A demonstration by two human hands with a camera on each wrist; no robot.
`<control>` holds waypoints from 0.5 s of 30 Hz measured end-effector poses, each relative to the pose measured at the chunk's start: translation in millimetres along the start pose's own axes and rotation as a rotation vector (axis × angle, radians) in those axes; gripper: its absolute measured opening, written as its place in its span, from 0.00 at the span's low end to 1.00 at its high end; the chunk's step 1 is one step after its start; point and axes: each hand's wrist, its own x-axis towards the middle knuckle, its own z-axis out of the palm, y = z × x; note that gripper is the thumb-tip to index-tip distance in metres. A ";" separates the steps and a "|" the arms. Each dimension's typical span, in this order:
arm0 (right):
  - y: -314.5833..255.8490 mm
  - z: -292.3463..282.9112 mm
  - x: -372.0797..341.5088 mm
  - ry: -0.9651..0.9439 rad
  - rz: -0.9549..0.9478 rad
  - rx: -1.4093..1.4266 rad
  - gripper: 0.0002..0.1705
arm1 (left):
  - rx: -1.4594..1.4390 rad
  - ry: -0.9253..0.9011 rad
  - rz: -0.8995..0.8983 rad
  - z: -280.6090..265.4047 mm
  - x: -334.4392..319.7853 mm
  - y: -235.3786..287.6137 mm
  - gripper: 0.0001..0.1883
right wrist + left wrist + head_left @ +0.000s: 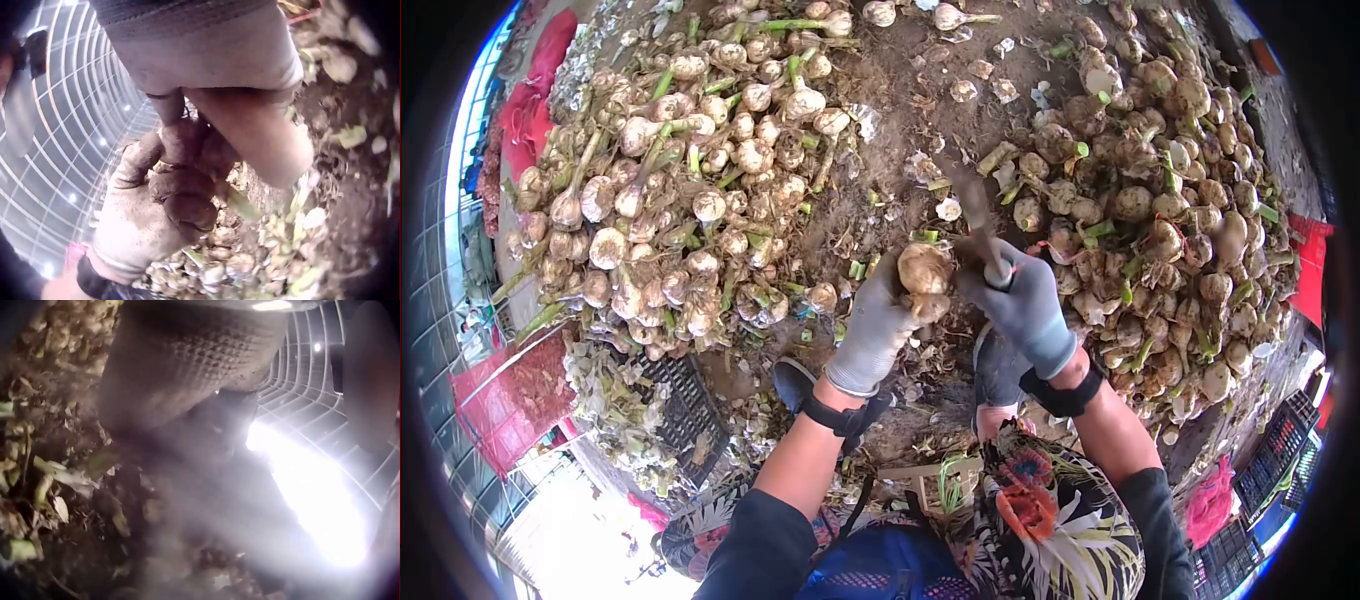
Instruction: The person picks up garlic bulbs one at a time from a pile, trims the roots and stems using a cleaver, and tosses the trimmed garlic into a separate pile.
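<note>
Patterned cloth is filling the lower middle of the frame, nearest the camera, with a dark sleeve reaching up on either side of it. Beyond, near the centre of the frame, the left hand, gloved in grey, is gripping a garlic bulb, its fingers curling round the near side. A short green stalk stub is showing at the bulb's top edge and facing the upper part of the frame. A rounded brown form is lying just below the bulb; whether it is a second bulb or a dirty fingertip, I cannot tell.

Just to the right, the right hand is clenching the handle of what looks like a knife. Its blurred blade is pointing up the frame, its long axis leaning slightly left and passing to the right of the stub. So the bulb is sitting left of the right hand's grip, beside the handle end and below most of the blade. Blade and stub are lying near each other; whether they are touching is unclear.

One heap of garlic is spreading over the upper left, another over the right, with littered soil showing between them. A black crate is resting at lower left.
</note>
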 end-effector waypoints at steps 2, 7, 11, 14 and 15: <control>0.0 -4.0 -9.2 0.115 -0.429 -0.803 0.23 | -0.051 0.037 -0.067 -3.9 -8.6 6.5 0.32; -4.7 4.8 -25.8 0.026 -0.390 -1.068 0.20 | -0.107 -0.014 0.083 -33.5 -19.4 -47.9 0.42; -3.0 4.4 -23.2 0.057 -0.374 -1.055 0.20 | -0.165 -0.077 0.050 -39.5 -19.9 -52.2 0.41; 4.8 2.4 -21.6 0.076 -0.399 -1.061 0.21 | -0.178 -0.080 0.084 -38.4 -20.0 -46.9 0.36; 8.1 0.9 -19.7 0.067 -0.375 -1.040 0.21 | -0.183 -0.085 0.064 -40.6 -21.1 -47.6 0.34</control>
